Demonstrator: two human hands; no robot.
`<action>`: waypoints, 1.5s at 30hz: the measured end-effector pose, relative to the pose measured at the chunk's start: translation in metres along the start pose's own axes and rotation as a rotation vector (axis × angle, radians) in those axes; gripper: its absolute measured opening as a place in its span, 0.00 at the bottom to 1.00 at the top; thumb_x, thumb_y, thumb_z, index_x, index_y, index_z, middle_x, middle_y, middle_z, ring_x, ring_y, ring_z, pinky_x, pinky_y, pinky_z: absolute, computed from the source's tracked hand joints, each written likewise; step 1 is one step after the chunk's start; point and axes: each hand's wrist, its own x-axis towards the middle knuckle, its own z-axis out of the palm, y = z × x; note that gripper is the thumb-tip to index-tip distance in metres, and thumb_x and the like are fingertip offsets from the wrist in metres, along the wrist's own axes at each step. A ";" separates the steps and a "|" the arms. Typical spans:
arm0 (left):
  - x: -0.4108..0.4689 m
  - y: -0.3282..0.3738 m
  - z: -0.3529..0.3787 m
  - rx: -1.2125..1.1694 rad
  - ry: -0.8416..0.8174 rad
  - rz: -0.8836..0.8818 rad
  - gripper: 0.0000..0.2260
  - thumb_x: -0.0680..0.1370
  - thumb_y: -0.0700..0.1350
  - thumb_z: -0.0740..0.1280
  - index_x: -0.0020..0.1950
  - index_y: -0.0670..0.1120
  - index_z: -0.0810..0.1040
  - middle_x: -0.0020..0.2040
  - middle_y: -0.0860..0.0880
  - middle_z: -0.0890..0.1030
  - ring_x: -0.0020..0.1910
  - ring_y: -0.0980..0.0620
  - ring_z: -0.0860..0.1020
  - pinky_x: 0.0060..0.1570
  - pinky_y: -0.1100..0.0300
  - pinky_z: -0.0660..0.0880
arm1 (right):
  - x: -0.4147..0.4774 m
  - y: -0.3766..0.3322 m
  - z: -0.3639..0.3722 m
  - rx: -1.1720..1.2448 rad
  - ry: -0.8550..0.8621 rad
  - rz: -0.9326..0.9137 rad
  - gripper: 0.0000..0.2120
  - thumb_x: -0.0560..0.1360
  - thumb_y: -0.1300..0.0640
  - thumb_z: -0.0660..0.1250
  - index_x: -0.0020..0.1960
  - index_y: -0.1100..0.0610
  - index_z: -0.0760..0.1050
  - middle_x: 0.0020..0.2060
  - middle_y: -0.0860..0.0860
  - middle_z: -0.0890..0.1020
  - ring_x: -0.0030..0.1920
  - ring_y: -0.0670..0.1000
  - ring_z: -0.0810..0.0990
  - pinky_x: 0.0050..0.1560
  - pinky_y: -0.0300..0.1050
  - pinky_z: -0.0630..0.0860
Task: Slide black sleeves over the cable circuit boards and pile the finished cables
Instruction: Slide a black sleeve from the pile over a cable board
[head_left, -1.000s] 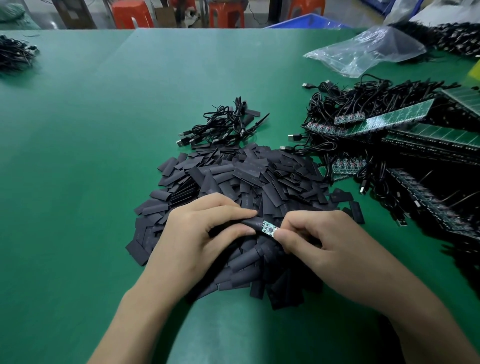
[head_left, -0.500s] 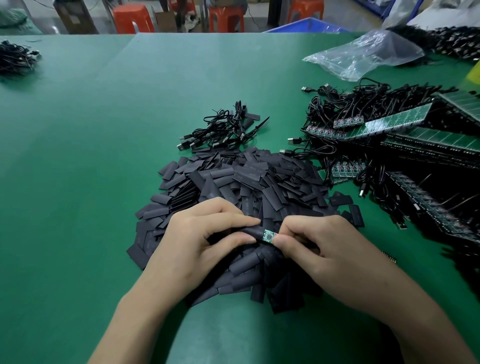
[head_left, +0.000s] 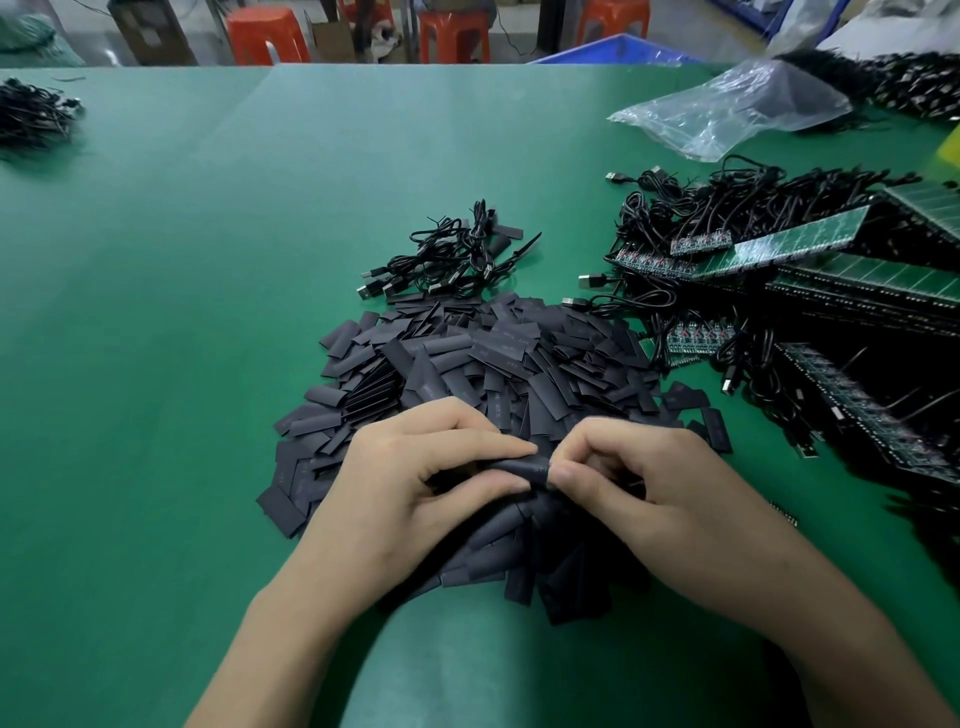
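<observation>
In the head view I see both hands meeting in the middle of the frame, above the near part of a big heap of loose sleeves (head_left: 493, 364) on the green bench (head_left: 182, 312). The left hand (head_left: 415, 483) grips one black sleeve (head_left: 524, 466), with the index finger on top and the thumb under it. The right hand (head_left: 639, 483) has its fingers curled, and its thumb and index fingertip pinch the right end of the same sleeve. So the sleeve lies exactly between the two hands, touching both, a little above the heap.

The long axis of the sleeve goes nearly left to right across the picture. Its right end points to the right hand, and its left end goes into the left hand, where it is hidden. I cannot tell what is inside the sleeve.

Behind the heap, just beside its far edge, lies a small pile of cables (head_left: 452, 260) with USB plugs pointing to the left. To the right is a larger tangle of black cables (head_left: 727, 208) mixed with long green circuit board strips (head_left: 800, 244). Further back on the right lies a clear plastic bag (head_left: 737, 109). At the far left edge of the bench there is another bundle of cables (head_left: 31, 111), well apart from the rest. Orange stools (head_left: 267, 36) stand behind the bench.
</observation>
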 end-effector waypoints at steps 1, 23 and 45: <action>0.000 0.001 -0.001 -0.001 0.021 0.000 0.09 0.76 0.48 0.76 0.55 0.50 0.88 0.47 0.55 0.83 0.46 0.57 0.82 0.47 0.65 0.75 | 0.000 0.001 -0.001 0.048 0.007 -0.001 0.07 0.80 0.47 0.66 0.45 0.47 0.77 0.30 0.49 0.77 0.29 0.42 0.71 0.32 0.40 0.68; -0.002 0.008 0.007 0.010 0.126 0.062 0.08 0.76 0.46 0.76 0.53 0.47 0.88 0.47 0.54 0.84 0.47 0.59 0.82 0.48 0.68 0.75 | 0.002 0.005 0.001 0.357 0.020 0.053 0.07 0.80 0.57 0.70 0.45 0.49 0.81 0.28 0.47 0.79 0.28 0.43 0.76 0.32 0.37 0.72; 0.001 0.008 0.005 -0.029 0.185 0.042 0.08 0.74 0.45 0.77 0.52 0.47 0.87 0.47 0.54 0.84 0.46 0.58 0.82 0.49 0.66 0.75 | 0.004 -0.002 0.001 0.448 0.069 0.075 0.07 0.78 0.59 0.71 0.43 0.51 0.83 0.32 0.53 0.84 0.33 0.47 0.82 0.38 0.36 0.78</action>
